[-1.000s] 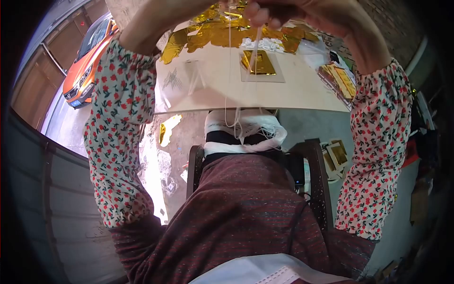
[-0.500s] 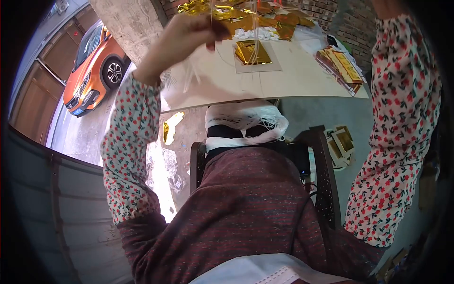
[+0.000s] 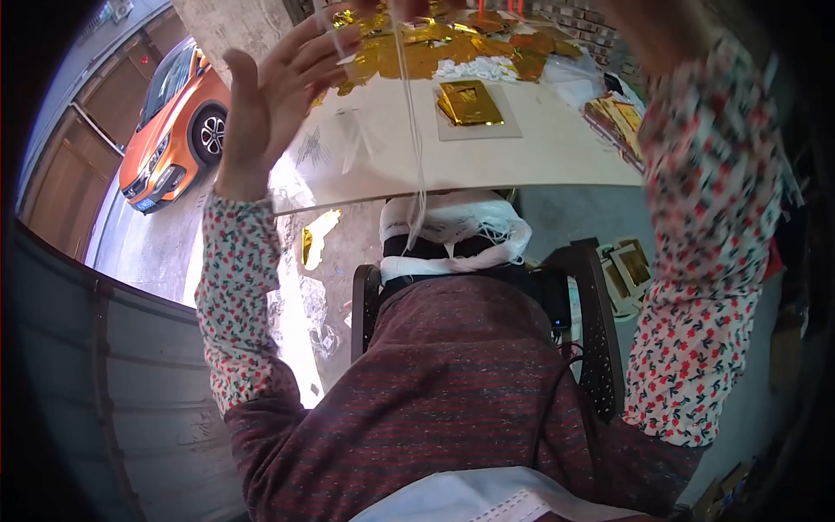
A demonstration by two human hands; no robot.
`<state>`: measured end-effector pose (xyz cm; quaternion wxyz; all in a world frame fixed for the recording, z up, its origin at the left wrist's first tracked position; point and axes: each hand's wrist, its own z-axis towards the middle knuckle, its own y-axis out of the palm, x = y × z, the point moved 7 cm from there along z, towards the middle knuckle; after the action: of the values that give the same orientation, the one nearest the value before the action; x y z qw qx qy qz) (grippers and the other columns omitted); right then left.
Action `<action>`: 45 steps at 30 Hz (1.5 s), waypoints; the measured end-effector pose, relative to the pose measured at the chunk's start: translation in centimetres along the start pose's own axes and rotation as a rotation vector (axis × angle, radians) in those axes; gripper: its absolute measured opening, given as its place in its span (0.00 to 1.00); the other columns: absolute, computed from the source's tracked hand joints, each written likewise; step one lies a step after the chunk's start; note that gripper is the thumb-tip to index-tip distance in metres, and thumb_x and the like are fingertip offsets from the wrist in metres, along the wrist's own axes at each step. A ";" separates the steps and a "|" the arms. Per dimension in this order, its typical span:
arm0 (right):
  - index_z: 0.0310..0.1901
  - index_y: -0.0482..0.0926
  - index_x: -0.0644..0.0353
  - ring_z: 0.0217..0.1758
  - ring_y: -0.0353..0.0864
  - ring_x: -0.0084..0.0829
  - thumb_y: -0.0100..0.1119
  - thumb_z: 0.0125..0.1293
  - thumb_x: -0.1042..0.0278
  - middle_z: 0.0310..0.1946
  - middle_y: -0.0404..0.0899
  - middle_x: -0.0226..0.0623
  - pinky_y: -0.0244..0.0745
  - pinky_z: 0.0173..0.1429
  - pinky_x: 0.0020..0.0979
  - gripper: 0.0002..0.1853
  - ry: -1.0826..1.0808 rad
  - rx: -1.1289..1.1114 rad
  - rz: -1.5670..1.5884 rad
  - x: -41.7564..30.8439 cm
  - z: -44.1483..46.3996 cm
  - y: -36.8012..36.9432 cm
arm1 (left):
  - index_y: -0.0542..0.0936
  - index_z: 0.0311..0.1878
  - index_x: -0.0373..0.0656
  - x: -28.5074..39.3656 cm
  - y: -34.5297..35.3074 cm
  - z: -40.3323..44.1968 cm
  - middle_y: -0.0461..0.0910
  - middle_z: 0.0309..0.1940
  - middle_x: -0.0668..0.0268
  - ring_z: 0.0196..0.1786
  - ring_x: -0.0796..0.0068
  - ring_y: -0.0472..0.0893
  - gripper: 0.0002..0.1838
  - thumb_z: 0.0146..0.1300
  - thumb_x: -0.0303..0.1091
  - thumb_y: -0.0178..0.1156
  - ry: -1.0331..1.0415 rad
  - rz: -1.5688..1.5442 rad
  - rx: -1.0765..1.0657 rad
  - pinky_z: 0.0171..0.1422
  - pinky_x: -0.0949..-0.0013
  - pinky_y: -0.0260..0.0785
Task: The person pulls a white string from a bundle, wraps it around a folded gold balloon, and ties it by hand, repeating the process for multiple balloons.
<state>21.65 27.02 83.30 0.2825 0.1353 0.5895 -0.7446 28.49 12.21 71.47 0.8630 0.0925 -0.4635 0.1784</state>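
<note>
My left hand (image 3: 274, 100) is raised at the upper left, its fingers spread; a pale strand passes by the fingertips. At the top edge, my right hand (image 3: 426, 7) is partly cut off and blurred, with its fingers closed at the long white strings (image 3: 409, 104). These strings hang past the table edge towards my lap. A stack of shiny gold sheets (image 3: 470, 103) lies on a pale square board (image 3: 480, 133). Behind it are a heap of white pieces (image 3: 474, 69) and crumpled gold foil (image 3: 409, 56). A bundle of white strings (image 3: 452, 217) lies across my lap.
The pale table (image 3: 365, 165) spans the view ahead. Red and yellow packets (image 3: 616, 122) lie at its right side. Dark chair armrests (image 3: 591, 322) flank me. Gold-centred frames (image 3: 628, 265) are on the floor to the right. An orange car (image 3: 174, 130) stands outside at the left.
My left hand has moved left and its fingers have spread. My right hand, out of view half a second ago, is back at the top edge. The hanging strings have shifted left of the gold sheets.
</note>
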 end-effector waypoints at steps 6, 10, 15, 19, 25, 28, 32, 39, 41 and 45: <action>0.44 0.80 0.68 0.35 0.80 0.38 0.54 0.65 0.65 0.36 0.81 0.48 0.76 0.42 0.35 0.14 -0.074 -0.289 -0.106 2.9 0.2 2.6 | 0.67 0.58 0.36 -2.9 7.7 0.5 0.78 0.43 0.53 0.38 0.64 0.80 0.51 0.54 0.78 0.30 -0.160 -0.419 -0.143 0.45 0.64 0.72; 0.38 0.80 0.65 0.24 0.76 0.24 0.58 0.63 0.65 0.30 0.82 0.36 0.70 0.30 0.25 0.11 -0.201 0.205 -0.244 9.3 0.0 3.1 | 0.72 0.47 0.35 -5.7 7.9 -0.6 0.75 0.24 0.64 0.17 0.85 0.65 0.37 0.65 0.66 0.37 -0.335 -0.395 -0.138 0.22 0.80 0.58; 0.35 0.82 0.64 0.25 0.80 0.31 0.57 0.57 0.65 0.23 0.80 0.40 0.72 0.33 0.33 0.11 0.025 0.206 -0.068 13.3 -2.4 3.6 | 0.78 0.36 0.35 -5.1 5.9 -1.2 0.67 0.19 0.76 0.20 0.90 0.59 0.16 0.69 0.41 0.51 -0.213 0.272 0.147 0.24 0.82 0.52; 0.36 0.81 0.65 0.20 0.72 0.15 0.57 0.63 0.67 0.23 0.79 0.28 0.66 0.22 0.18 0.09 0.283 0.103 0.374 15.5 -4.9 6.4 | 0.78 0.34 0.35 -4.5 6.9 0.1 0.74 0.23 0.70 0.29 0.84 0.70 0.10 0.65 0.34 0.55 -0.056 0.568 0.141 0.34 0.78 0.63; 0.37 0.81 0.62 0.22 0.74 0.13 0.58 0.63 0.64 0.23 0.79 0.26 0.67 0.23 0.18 0.10 0.428 0.109 0.606 16.8 -4.9 6.5 | 0.77 0.32 0.34 -4.7 6.2 -0.3 0.76 0.25 0.66 0.32 0.81 0.72 0.08 0.63 0.29 0.56 -0.248 0.496 0.053 0.37 0.76 0.65; 0.41 0.80 0.65 0.25 0.77 0.18 0.61 0.61 0.65 0.25 0.80 0.31 0.71 0.29 0.23 0.12 0.181 0.366 0.294 16.3 -3.4 4.7 | 0.77 0.33 0.34 -4.2 5.2 0.5 0.79 0.26 0.63 0.32 0.79 0.75 0.06 0.61 0.28 0.58 -0.163 0.618 0.057 0.38 0.74 0.67; 0.39 0.78 0.66 0.30 0.79 0.42 0.60 0.58 0.67 0.28 0.79 0.46 0.73 0.36 0.35 0.12 0.070 0.397 0.217 14.4 -0.9 3.7 | 0.78 0.34 0.34 -4.9 3.8 3.7 0.79 0.25 0.65 0.30 0.80 0.75 0.07 0.63 0.28 0.57 -0.153 0.545 0.077 0.36 0.76 0.66; 0.39 0.77 0.66 0.27 0.80 0.40 0.57 0.60 0.71 0.27 0.79 0.47 0.73 0.35 0.34 0.08 0.022 0.270 0.135 18.9 5.3 3.0 | 0.76 0.33 0.38 -8.2 -0.8 6.7 0.66 0.19 0.77 0.22 0.89 0.62 0.10 0.67 0.34 0.54 -0.288 0.371 0.172 0.25 0.81 0.53; 0.37 0.78 0.66 0.26 0.80 0.37 0.56 0.61 0.72 0.26 0.79 0.45 0.73 0.34 0.33 0.07 0.064 0.197 0.270 20.3 6.0 2.9 | 0.76 0.34 0.36 -8.9 -1.1 7.0 0.71 0.21 0.72 0.23 0.87 0.67 0.07 0.66 0.30 0.56 -0.337 0.398 0.167 0.27 0.80 0.59; 0.36 0.79 0.67 0.24 0.80 0.29 0.56 0.61 0.71 0.24 0.79 0.42 0.74 0.32 0.30 0.07 0.074 0.155 0.342 20.3 7.1 1.5 | 0.77 0.36 0.36 -7.1 -1.3 8.4 0.76 0.24 0.68 0.24 0.83 0.72 0.03 0.63 0.26 0.58 -0.397 0.459 0.108 0.30 0.78 0.65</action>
<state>7.09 14.75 73.18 0.3719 0.2823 0.5089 -0.7232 18.95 6.68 70.24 0.6864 0.0644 -0.6217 0.3716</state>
